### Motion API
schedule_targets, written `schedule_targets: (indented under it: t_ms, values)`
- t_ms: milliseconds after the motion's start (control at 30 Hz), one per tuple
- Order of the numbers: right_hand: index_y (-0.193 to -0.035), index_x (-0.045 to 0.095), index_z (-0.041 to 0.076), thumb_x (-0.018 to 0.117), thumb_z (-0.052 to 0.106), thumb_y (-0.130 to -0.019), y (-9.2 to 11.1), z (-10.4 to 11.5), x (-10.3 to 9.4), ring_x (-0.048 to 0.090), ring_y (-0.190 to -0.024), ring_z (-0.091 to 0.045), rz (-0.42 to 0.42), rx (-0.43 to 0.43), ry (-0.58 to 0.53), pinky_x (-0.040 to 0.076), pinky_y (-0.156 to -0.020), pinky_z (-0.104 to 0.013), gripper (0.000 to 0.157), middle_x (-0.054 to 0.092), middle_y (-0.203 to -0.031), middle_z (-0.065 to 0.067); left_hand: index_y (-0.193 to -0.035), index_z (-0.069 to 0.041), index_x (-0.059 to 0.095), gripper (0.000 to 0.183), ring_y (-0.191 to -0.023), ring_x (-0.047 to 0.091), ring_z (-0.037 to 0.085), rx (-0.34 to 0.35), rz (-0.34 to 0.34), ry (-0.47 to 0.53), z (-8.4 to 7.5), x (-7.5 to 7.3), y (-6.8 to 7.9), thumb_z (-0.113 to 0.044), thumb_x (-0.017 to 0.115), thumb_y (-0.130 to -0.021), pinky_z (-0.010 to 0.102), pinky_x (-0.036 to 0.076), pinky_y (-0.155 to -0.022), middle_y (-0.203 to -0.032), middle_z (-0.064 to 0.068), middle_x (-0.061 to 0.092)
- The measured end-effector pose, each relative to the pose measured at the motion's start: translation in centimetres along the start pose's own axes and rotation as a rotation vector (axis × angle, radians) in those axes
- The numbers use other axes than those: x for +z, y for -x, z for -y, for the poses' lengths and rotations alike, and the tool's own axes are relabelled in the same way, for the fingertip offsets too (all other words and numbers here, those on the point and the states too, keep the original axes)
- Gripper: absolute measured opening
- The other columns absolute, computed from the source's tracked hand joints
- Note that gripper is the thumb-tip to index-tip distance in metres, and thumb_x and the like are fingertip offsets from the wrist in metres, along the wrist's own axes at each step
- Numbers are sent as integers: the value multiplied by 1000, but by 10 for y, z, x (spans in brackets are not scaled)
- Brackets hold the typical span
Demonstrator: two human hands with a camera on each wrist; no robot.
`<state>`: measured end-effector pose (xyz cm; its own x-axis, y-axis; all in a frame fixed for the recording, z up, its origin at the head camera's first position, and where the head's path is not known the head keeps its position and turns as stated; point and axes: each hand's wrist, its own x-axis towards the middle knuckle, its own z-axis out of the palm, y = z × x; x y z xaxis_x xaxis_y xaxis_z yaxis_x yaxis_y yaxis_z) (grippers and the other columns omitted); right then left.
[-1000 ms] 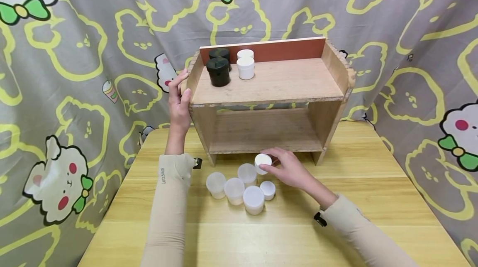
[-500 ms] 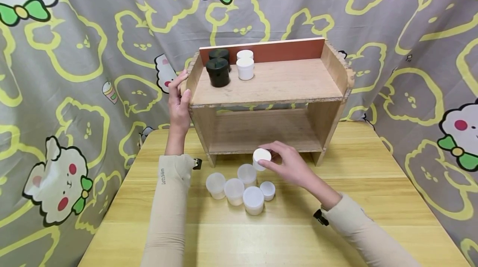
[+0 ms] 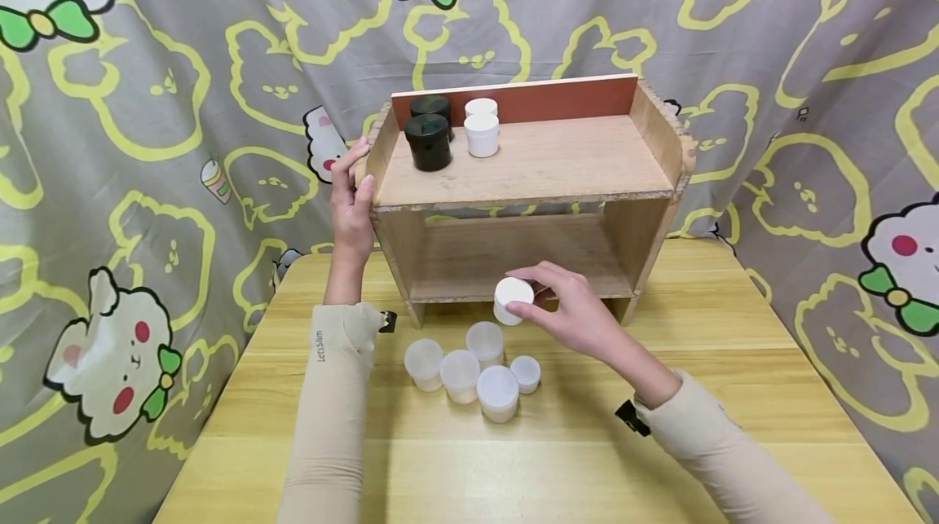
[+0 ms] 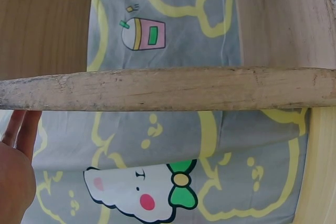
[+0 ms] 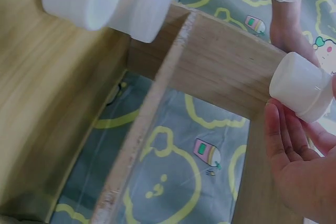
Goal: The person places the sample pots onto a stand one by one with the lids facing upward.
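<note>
My right hand pinches a small white lidded jar between thumb and fingers, in front of the lower shelf opening. The right wrist view shows this jar tipped on its side in that camera, with the fingers under it. At the left end of a two-tier wooden shelf, my left hand grips the upright side panel, thumb toward the front edge. In the left wrist view, that panel's edge hides part of the left hand.
On the top tier stand two black jars and two white jars at the left. Several translucent white lidded tubs and one smaller white tub sit on the wooden table. A patterned curtain hangs behind.
My right hand has raised the white jar up and away from the tubs toward the shelf. The left hand has stayed on the side panel.
</note>
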<state>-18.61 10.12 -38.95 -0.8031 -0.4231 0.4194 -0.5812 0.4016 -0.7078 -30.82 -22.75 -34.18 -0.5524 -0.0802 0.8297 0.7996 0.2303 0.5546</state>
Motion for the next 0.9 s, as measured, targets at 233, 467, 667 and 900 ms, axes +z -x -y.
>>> schedule_targets:
  t_ms: [233,467,667,900]
  values:
    - [-130,70,10,78,22,-92,-5,8,-8,66,-90,-13,-24,-53,-2,59,-83,-30,40,69,-103,2,-140,-6,49,46,-144,49,20,-2,5,-17,1,0,0,-24,50,-97,34,40,-114,-158,9,49]
    - [-127,72,12,81,19,-90,-12,19,-21,67,-88,-11,-73,-81,16,58,-80,-28,39,68,-97,2,-140,-5,50,46,-146,46,19,0,5,8,4,-1,0,-22,51,-97,33,39,-115,-157,12,49]
    - [-127,73,13,82,15,-88,-20,33,-41,65,-88,-10,-129,-121,32,57,-78,-26,40,70,-99,2,-140,-3,49,46,-146,46,22,-10,9,9,3,-1,-1,-21,50,-98,35,38,-116,-157,13,48]
    - [-127,73,10,81,9,-88,-32,49,-71,64,-90,-7,-216,-141,41,53,-80,-16,40,74,-104,-4,-140,-1,47,46,-146,45,22,-35,-4,2,1,0,0,-18,48,-97,35,37,-117,-158,16,47]
